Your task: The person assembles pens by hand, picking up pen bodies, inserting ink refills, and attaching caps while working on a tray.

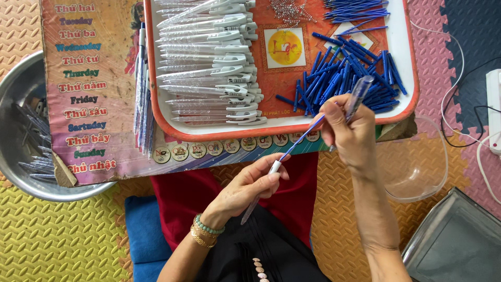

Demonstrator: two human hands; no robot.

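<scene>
The blue refill (301, 137) slants in the air just below the tray (412, 78), its white end pinched in your left hand (250, 188). Your right hand (349, 128) has its grip closed around a clear pen barrel (359, 94) at the refill's upper end, over the loose blue caps (342, 73) on the tray.

We see a home turned into a small piecework spot for putting pens together. The floor is covered in interlocking foam play mats (62, 235) in yellow, orange and pink. A low table (94, 104) is topped with a children's weekday poster, and on it sits a white, orange-rimmed plastic tray (409, 62) with sorted rows of clear pen barrels (209, 68) and blue pen parts (349, 73).
</scene>
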